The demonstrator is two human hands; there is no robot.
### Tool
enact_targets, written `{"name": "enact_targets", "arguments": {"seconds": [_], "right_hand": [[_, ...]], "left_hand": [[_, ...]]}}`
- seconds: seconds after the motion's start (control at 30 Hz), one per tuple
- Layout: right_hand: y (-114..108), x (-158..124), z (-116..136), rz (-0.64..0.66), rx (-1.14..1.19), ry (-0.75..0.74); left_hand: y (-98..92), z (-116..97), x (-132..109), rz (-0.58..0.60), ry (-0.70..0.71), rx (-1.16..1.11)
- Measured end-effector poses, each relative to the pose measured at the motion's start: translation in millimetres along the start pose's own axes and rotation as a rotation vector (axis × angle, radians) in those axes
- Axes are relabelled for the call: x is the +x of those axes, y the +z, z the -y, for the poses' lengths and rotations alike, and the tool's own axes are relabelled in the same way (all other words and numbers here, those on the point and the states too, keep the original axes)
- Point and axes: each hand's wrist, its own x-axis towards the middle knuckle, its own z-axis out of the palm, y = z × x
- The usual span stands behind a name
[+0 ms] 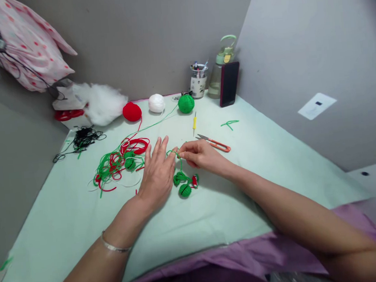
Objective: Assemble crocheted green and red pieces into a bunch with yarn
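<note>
My right hand (pixel 200 154) pinches a green yarn strand (pixel 181 164) between thumb and fingertips. Flat on the table, fingers stretched out, my left hand (pixel 158 171) lies beside it; its thumb and index finger edge touch the green yarn near the pinch. Below the hands rests a crocheted green ball (pixel 185 190) with a dark line across it. A knotted green cord (pixel 181 177) and a small red, white and green crocheted piece (pixel 195 181) lie against it. Left of my left hand, a second green crocheted ball (pixel 129 161) sits among tangled red, green and white yarn (pixel 113 164).
Orange-handled thread snips (pixel 219 145) and a yellow-handled hook (pixel 194 124) lie beyond my right hand. Red (pixel 132 112), white (pixel 156 103) and green yarn balls (pixel 186 103) line the back. A pen cup (pixel 198 84), bottle (pixel 217 78) and phone (pixel 229 84) stand at back right. White stuffing (pixel 103 104) is back left.
</note>
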Motion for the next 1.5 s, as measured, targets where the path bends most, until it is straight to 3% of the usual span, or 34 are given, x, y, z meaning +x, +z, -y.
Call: {"name": "enact_targets", "arguments": {"seconds": [0.57, 0.83, 0.93, 1.03, 1.2, 1.3, 1.5], "right_hand": [[-6, 7, -10, 0.079, 0.125, 0.125], [-4, 2, -5, 0.128, 0.118, 0.095], [-1, 0, -4, 0.060, 0.106, 0.016], [3, -1, -3, -0.007, 0.037, -0.044], [11, -4, -4, -0.130, -0.291, -0.121], [14, -5, -6, -0.152, -0.432, -0.139], [15, -6, -7, -0.173, -0.562, -0.173]], "left_hand": [[0.4, 0, 0, 0.043, 0.025, 0.022], [-2.4, 2, 2, 0.068, 0.012, -0.047], [-4.7, 7, 4, 0.026, -0.094, -0.254], [-6.3, 12, 5, -0.047, -0.293, -0.529], [-5.1, 14, 7, -0.106, -0.534, -0.904], [-4.7, 12, 8, -0.088, -0.612, -1.061], [-7.1, 6, 10, -0.093, -0.672, -1.147]]}}
